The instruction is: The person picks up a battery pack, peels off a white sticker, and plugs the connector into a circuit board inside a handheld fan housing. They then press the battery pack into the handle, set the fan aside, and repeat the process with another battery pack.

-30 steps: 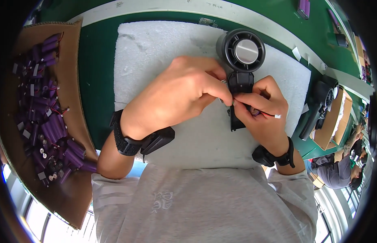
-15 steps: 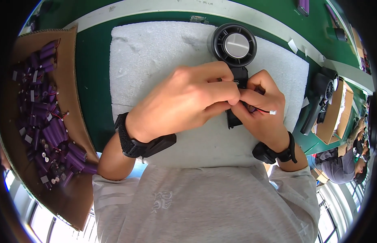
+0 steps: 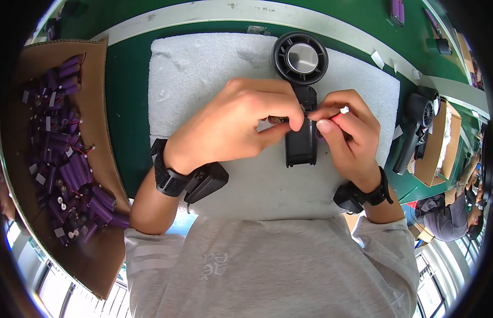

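Fan (image 3: 300, 59) was positioned upper-centre in the frame. A lead (image 3: 339, 113) was pinched in the right hand (image 3: 355, 130); the left hand's (image 3: 241, 119) grip beside the handle (image 3: 301, 146) could not be determined. Wiring was judged underway, requiring steady alignment.

I have the left hand (image 3: 236, 122) back upward, fingers curled, thumb tip near the forefinger's. Just beside its fingertips, the right hand (image 3: 352, 132) bends its fingers inward. Both forearms (image 3: 152, 211) slant outward behind the hands.
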The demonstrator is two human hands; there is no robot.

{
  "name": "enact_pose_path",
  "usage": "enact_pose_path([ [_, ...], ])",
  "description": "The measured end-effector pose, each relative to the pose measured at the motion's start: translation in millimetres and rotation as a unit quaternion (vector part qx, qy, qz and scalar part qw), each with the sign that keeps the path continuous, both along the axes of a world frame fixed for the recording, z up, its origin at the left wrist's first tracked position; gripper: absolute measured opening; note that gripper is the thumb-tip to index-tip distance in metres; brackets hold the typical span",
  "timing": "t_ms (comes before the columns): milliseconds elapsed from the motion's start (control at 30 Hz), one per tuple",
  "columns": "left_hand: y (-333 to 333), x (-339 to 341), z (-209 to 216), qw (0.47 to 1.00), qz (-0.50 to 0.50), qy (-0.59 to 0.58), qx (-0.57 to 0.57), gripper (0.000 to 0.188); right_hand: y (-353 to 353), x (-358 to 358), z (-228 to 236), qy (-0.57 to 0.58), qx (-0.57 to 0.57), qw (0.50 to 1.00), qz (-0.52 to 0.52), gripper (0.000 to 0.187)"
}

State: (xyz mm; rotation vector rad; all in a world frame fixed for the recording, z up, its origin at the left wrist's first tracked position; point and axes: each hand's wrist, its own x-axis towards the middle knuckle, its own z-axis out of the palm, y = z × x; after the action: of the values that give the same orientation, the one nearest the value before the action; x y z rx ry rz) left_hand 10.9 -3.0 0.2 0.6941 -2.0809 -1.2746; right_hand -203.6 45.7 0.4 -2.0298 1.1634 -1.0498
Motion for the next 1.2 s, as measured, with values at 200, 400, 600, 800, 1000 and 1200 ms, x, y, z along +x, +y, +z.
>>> enact_pose_path([
  [200,0.3,-2.5,-2.7,0.999,-0.024,0.006,0.025,0.021,8.5,3.9,7.0,0.017,-0.025,1.000,-0.002,0.009],
  [400,1.2,-5.1,-8.1,0.997,-0.043,0.052,0.047,0.017,12.2,7.3,6.1,0.066,-0.025,0.997,0.015,0.008],
  [600,1.9,-2.7,-5.2,0.982,-0.038,0.079,0.165,0.014,7.0,9.5,0.8,0.102,-0.028,0.994,0.031,0.007],
  [800,-1.2,-2.0,-2.7,0.984,-0.051,0.093,0.140,0.012,6.0,10.6,4.0,0.157,-0.048,0.985,0.044,0.007],
  [1000,-4.1,2.9,0.4,0.986,-0.064,0.027,0.148,0.014,5.9,10.7,-1.3,0.132,-0.042,0.990,0.035,0.017],
  [1200,-0.7,0.1,-6.5,0.981,-0.017,0.087,0.170,0.011,7.9,6.6,-2.8,0.061,-0.014,0.998,0.020,0.021],
])
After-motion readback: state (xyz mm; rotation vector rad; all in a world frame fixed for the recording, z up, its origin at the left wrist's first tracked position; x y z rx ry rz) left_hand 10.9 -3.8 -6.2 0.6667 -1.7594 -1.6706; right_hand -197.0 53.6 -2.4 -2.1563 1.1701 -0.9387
